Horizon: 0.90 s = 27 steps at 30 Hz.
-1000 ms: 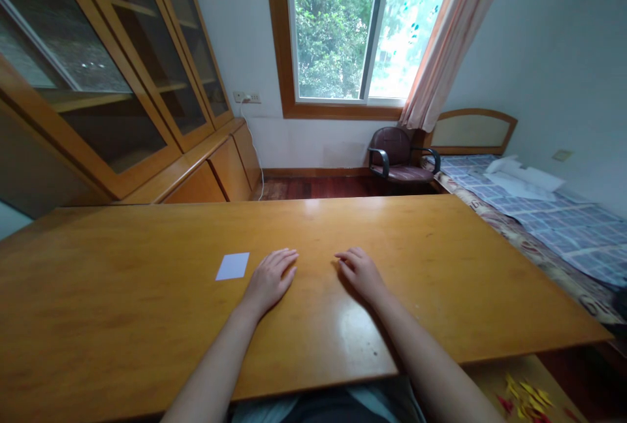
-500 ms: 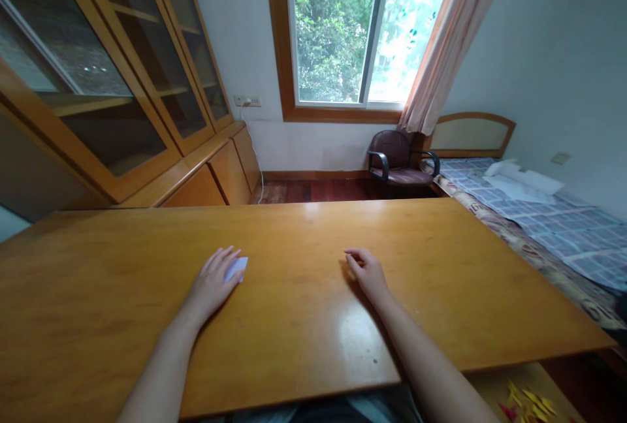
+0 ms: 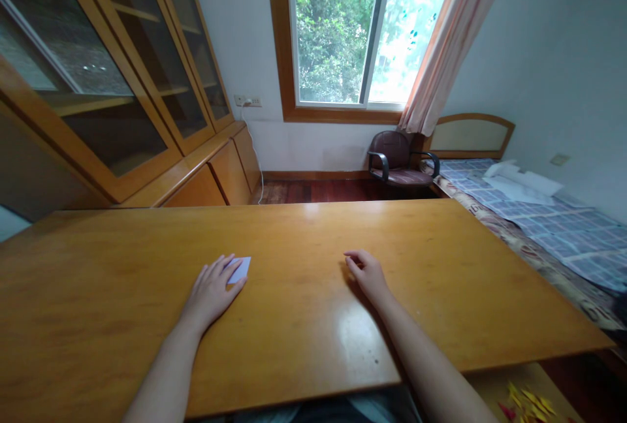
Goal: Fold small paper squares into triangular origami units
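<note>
Paper (image 3: 241, 269) lies on the desk (image 3: 294, 325), partly covered by the left hand (image 3: 210, 290), thumb and fingers apart; the right hand (image 3: 368, 276) sits well away, loosely curled, grip narrow.

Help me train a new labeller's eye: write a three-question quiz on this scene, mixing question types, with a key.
1. Open question: Which hand's fingers cover part of the paper?

2. True or false: The curtain hangs at the right side of the window, as seen in the picture.

3. Fill in the blank: Beyond the table, near the bed, stands a dark ____ with armrests.

Key: 1. The left hand. 2. True. 3. Chair.
</note>
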{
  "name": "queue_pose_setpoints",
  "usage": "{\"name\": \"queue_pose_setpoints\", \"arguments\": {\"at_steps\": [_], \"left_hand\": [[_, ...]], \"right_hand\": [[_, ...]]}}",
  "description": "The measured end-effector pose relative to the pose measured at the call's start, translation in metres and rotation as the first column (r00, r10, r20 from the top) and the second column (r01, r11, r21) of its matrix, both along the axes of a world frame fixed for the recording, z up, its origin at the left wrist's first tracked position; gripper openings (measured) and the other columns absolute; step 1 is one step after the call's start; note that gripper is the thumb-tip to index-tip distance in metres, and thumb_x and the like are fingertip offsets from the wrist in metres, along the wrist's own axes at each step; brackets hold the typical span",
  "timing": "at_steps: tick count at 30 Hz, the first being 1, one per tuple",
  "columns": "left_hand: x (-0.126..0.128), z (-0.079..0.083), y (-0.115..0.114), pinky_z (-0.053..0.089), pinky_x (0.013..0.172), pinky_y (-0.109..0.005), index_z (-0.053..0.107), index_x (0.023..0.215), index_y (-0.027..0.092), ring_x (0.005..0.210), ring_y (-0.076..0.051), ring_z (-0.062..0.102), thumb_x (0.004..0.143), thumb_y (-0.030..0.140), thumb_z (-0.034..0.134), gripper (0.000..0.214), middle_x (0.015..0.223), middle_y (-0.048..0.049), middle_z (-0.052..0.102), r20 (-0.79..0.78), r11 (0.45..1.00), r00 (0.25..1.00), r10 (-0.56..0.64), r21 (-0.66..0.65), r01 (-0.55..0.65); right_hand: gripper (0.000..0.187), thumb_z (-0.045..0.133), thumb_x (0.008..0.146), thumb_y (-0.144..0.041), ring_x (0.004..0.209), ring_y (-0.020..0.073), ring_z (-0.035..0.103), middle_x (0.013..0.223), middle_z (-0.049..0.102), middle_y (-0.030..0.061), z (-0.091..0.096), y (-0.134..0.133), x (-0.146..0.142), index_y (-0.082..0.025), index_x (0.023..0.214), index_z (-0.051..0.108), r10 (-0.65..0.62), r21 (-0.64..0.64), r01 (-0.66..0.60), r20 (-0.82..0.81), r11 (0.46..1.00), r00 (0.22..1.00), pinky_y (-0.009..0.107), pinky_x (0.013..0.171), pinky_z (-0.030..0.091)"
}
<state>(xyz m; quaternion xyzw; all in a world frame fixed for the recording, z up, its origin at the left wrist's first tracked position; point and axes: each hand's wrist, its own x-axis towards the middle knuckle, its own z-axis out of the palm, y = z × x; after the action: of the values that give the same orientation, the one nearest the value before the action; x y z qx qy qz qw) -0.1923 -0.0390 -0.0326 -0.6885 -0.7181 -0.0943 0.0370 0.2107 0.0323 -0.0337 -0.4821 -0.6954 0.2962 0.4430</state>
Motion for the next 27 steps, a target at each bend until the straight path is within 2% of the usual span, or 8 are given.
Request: {"name": "queue_pose_setpoints", "arguments": {"at_steps": [6, 10, 17, 21, 27], "left_hand": [[0.003, 0.001, -0.001, 0.027, 0.116, -0.054, 0.056, 0.136, 0.023, 0.14, -0.032, 0.038, 0.091, 0.05, 0.042, 0.053, 0.146, -0.007, 0.051, -0.004, 1.0, 1.0, -0.006, -0.007, 0.006], [0.018, 0.003, -0.003, 0.024, 0.117, -0.057, 0.055, 0.137, 0.025, 0.14, -0.033, 0.036, 0.091, 0.049, 0.043, 0.053, 0.147, -0.0064, 0.051, 0.006, 1.0, 1.0, -0.017, -0.012, 0.017], [0.065, 0.0, 0.004, 0.019, 0.116, -0.064, 0.052, 0.14, 0.03, 0.142, -0.037, 0.03, 0.09, 0.049, 0.05, 0.054, 0.148, -0.0048, 0.049, 0.07, 0.987, 0.984, -0.163, 0.023, 0.162], [0.095, 0.0, 0.015, 0.017, 0.115, -0.066, 0.05, 0.141, 0.033, 0.143, -0.039, 0.026, 0.091, 0.05, 0.049, 0.053, 0.149, -0.003, 0.048, 0.092, 0.967, 0.963, -0.255, 0.024, 0.254], [0.14, 0.001, 0.039, 0.015, 0.114, -0.069, 0.049, 0.142, 0.032, 0.144, -0.04, 0.023, 0.092, 0.05, 0.048, 0.054, 0.149, -0.0052, 0.048, 0.115, 0.934, 0.927, -0.357, 0.021, 0.357]], "right_hand": [[0.021, 0.055, 0.089, -0.03, 0.082, 0.0231, 0.067, 0.088, 0.072, 0.0086, 0.004, -0.002, -0.001, -0.018, 0.093, 0.072, 0.013, 0.022, -0.014, 0.031, 1.0, 0.999, 0.036, 0.073, 0.053], [0.019, 0.055, 0.09, -0.028, 0.082, 0.0227, 0.067, 0.086, 0.072, 0.0076, 0.005, -0.003, -0.002, -0.019, 0.091, 0.071, 0.036, 0.046, -0.04, 0.072, 0.998, 0.997, 0.035, 0.074, 0.052], [0.017, 0.055, 0.092, -0.026, 0.085, 0.0207, 0.066, 0.088, 0.07, 0.0055, 0.002, -0.004, -0.005, -0.022, 0.091, 0.071, 0.128, 0.074, -0.143, 0.183, 0.987, 0.975, 0.033, 0.078, 0.052], [0.016, 0.055, 0.093, -0.026, 0.083, 0.0201, 0.065, 0.087, 0.069, 0.0052, 0.003, -0.007, -0.008, -0.022, 0.093, 0.071, 0.151, 0.101, -0.18, 0.249, 0.978, 0.957, 0.032, 0.077, 0.051], [0.016, 0.055, 0.093, -0.022, 0.084, 0.0196, 0.064, 0.087, 0.068, 0.005, 0.002, -0.007, -0.009, -0.022, 0.094, 0.071, 0.153, 0.113, -0.187, 0.26, 0.976, 0.953, 0.031, 0.077, 0.051]]}}
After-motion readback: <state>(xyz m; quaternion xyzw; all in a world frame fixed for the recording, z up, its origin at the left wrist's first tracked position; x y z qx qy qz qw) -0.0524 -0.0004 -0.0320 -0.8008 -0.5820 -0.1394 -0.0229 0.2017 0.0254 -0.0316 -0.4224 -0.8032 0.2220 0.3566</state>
